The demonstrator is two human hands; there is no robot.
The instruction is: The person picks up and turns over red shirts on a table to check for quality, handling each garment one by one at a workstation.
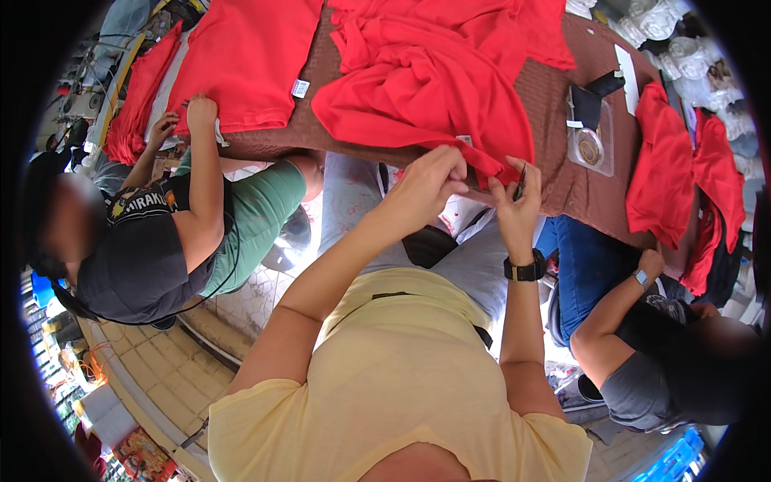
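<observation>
A red garment lies bunched on the brown cloth-covered table, its near edge hanging toward my lap. My left hand is closed at that edge, fingers pinched on the fabric, close to a small white label. To its right, my right hand is closed around a slim dark tool, whose exact kind is too small to make out. The fingertips of this hand also touch the garment's edge.
The brown table bears a clear plastic box with a tape roll. A co-worker at left handles red fabric; another sits at right beside red garments. White bundles are stacked at the far right.
</observation>
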